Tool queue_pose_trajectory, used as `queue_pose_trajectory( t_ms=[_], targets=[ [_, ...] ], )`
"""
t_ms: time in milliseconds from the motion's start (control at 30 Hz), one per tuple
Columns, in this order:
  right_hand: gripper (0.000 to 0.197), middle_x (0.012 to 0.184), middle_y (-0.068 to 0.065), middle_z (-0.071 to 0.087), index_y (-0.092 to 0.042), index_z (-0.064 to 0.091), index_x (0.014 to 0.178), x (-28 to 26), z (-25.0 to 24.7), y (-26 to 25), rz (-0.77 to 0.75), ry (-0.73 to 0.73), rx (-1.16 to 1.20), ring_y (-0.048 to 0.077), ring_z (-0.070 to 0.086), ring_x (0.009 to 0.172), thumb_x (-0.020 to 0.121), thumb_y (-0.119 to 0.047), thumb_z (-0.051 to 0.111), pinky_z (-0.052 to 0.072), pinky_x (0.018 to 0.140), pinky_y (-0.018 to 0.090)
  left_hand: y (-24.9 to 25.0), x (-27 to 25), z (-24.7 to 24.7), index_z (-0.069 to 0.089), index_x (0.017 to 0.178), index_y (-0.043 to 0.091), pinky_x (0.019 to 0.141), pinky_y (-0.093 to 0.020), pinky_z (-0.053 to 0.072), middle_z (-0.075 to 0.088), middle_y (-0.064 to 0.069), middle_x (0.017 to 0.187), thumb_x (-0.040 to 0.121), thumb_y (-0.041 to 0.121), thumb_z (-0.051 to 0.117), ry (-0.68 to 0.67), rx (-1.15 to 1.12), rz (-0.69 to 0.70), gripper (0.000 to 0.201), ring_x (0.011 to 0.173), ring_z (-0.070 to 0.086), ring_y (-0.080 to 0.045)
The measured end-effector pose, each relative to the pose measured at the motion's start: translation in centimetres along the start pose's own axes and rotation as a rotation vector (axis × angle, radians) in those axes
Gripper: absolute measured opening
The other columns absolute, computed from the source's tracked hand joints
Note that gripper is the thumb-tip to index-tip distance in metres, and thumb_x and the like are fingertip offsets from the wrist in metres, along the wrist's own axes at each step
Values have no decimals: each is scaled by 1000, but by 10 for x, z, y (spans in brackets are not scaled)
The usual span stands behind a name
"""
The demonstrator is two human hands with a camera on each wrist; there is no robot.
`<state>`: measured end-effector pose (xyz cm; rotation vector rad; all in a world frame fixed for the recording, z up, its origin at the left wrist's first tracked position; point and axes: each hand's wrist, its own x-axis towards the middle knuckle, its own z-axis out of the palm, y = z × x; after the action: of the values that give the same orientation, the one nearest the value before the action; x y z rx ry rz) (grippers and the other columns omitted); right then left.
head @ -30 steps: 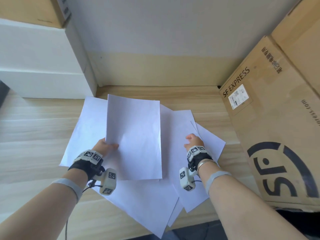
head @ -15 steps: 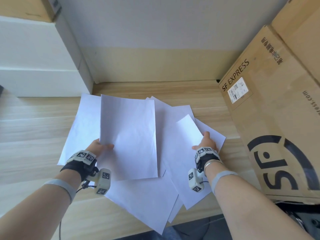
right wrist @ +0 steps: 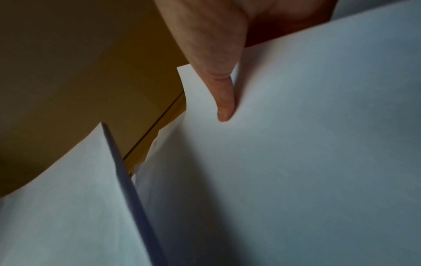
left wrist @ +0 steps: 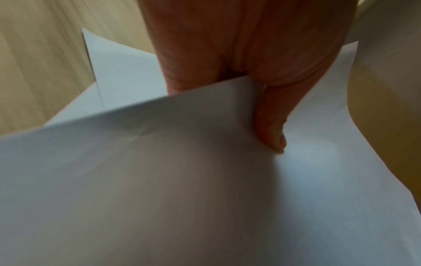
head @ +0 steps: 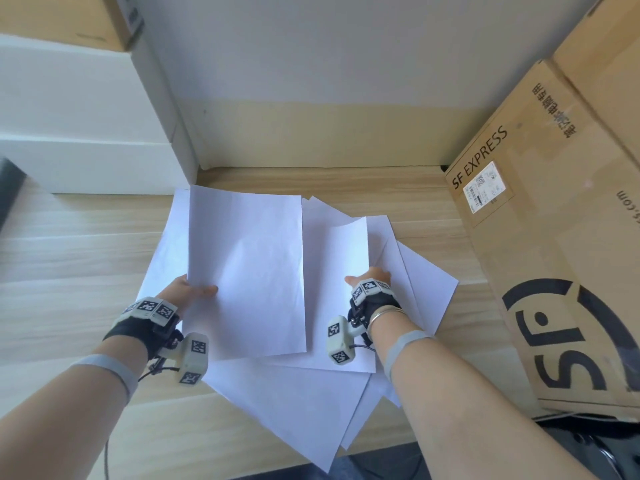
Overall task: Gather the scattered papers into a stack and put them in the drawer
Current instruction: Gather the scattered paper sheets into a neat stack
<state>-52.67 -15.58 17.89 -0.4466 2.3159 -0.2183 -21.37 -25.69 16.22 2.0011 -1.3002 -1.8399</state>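
**Two sheets lifted from a loose fan of paper**

While boxes crowd both sides of the wooden desk (head: 69, 258), the papers lie in the gap between them. A large brown cardboard box (head: 554, 237) printed "SF EXPRESS" leans in on the right, its lower edge just beside the rightmost sheets; stacked white boxes (head: 79, 133) stand at the far left, close to the far-left corner of the paper. A pale wall closes off the far side.

All the sheets are plain white, thin and rectangular, and they flex where they are lifted. The scattered papers (head: 294, 403) overlap in a fan on the desk, corners jutting near and right, one near corner hanging past the desk's front edge.

The left hand (head: 188, 292) pinches the near-left edge of a held sheet (head: 249, 271), thumb (left wrist: 271, 126) on top and fingers beneath; its long axis runs near to far, tilted up off the pile. The right hand (head: 370, 277) grips a second sheet (head: 343, 258) by its right edge, thumb (right wrist: 224, 100) pressed on the face. That sheet likewise runs near to far, just right of the first.
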Motion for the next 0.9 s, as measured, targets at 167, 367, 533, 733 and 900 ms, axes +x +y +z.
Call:
queue_pose_trajectory(
  t_ms=[167,367,533,733,900],
  targets=[
    [65,136,10,33,-12,44,127,-4,23,-8,23,86,-108,31,34,126,75,-35,74,38,98,37,-9,-2,-5,57,113,-7,98,-59,43,60,-26,101,82,4,65,16,-18,-20,34,94,59,-39],
    [66,139,13,30,-11,41,129,-2,32,-9,-18,96,-47,36,34,127,74,-24,76,43,96,41,-16,-2,-9,57,115,-7,98,-59,43,61,-30,112,83,5,65,15,-43,-29,35,105,59,-47],
    [63,134,14,31,-8,39,123,0,35,-1,-128,95,106,35,57,95,72,-8,76,50,83,34,-18,-1,-9,57,114,-6,95,-57,46,62,-27,103,83,4,64,13,-54,-35,33,97,61,-44],
    [88,119,14,54,-35,16,144,-2,23,10,-204,109,292,31,62,99,80,1,64,49,83,33,-15,-1,-5,55,109,-5,91,-52,45,60,-18,82,85,-3,59,-13,-99,-24,25,73,57,-31],
    [108,114,19,56,-41,-12,146,-3,-1,19,-194,157,256,32,63,102,82,-1,64,46,80,31,-10,-2,0,55,111,-6,82,-48,48,59,-18,82,85,-2,59,-40,-98,-14,27,74,57,-32]
  ],
)
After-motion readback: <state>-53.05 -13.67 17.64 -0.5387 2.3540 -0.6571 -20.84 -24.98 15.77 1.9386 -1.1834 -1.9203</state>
